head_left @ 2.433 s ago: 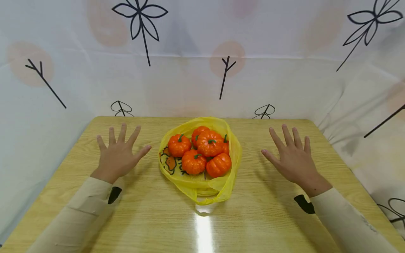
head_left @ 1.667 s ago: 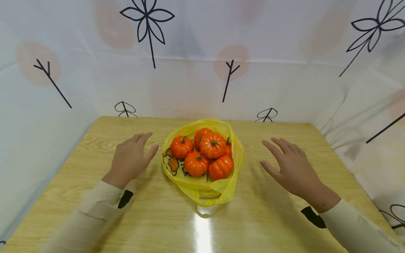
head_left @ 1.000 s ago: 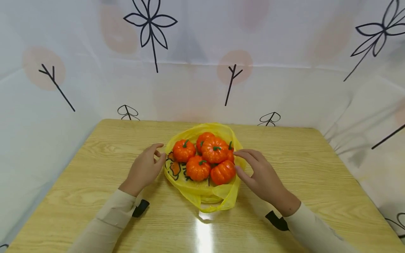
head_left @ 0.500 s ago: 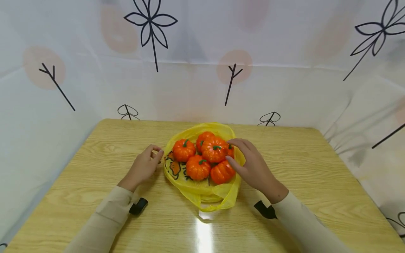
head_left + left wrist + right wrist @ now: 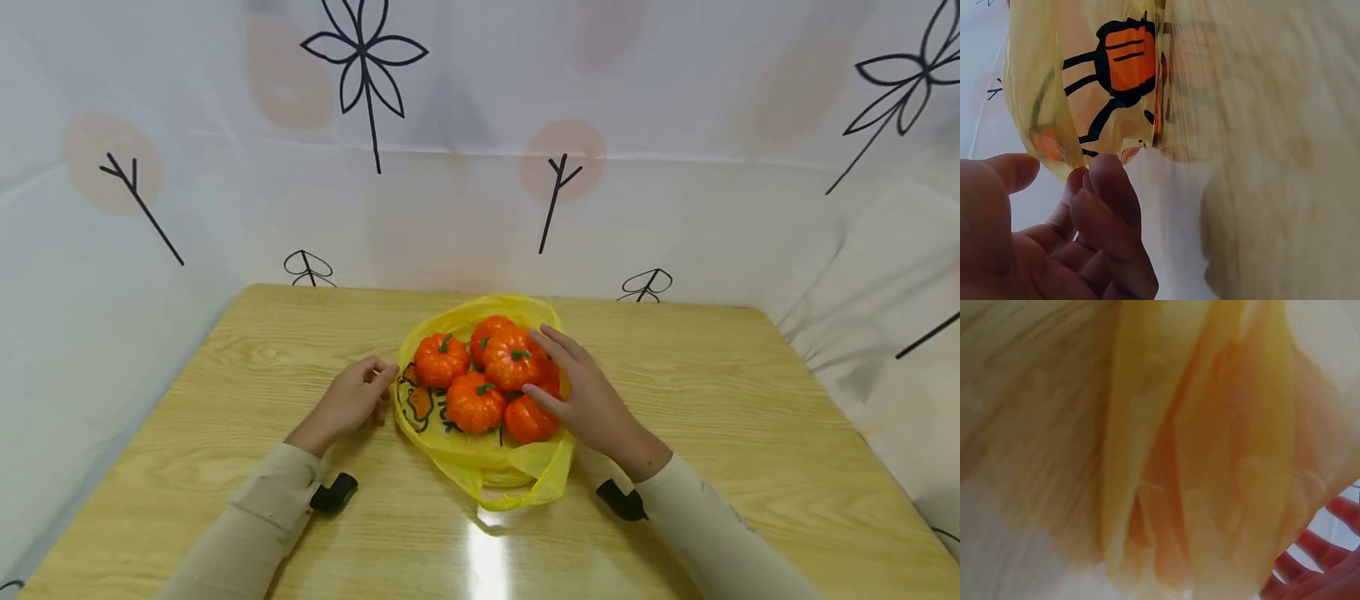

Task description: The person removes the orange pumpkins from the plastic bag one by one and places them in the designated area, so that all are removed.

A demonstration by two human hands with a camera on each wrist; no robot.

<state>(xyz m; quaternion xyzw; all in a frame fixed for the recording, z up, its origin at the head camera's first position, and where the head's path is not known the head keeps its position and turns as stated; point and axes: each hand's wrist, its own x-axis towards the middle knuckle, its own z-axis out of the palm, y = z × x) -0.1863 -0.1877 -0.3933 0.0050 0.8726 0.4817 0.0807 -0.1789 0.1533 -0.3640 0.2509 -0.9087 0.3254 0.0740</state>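
Note:
A thin yellow plastic bag (image 5: 487,458) stands with its mouth wide, holding several small orange toy pumpkins with green stems. One pumpkin (image 5: 510,371) lies on top of the others. My left hand (image 5: 352,398) is at the bag's left rim, fingers loosely curled; the left wrist view shows a gap between thumb and fingers, with fingertips by the bag's printed wall (image 5: 1125,59). Over the bag's right rim reaches my right hand (image 5: 592,404), fingers spread above the top and right-hand pumpkins, partly covering them. In the right wrist view the bag's side (image 5: 1229,456) hides part of that hand.
The bag stands on a light wood-grain table (image 5: 270,358). Behind the table hangs a white cloth (image 5: 450,200) with black plant drawings, which also runs along both sides. Both forearms wear beige sleeves with a black strap piece near the wrist.
Both hands have come in from either side of the bag. The left has reached the left rim and curled; the right has moved over the pumpkins. The bag and pumpkins stay in place.

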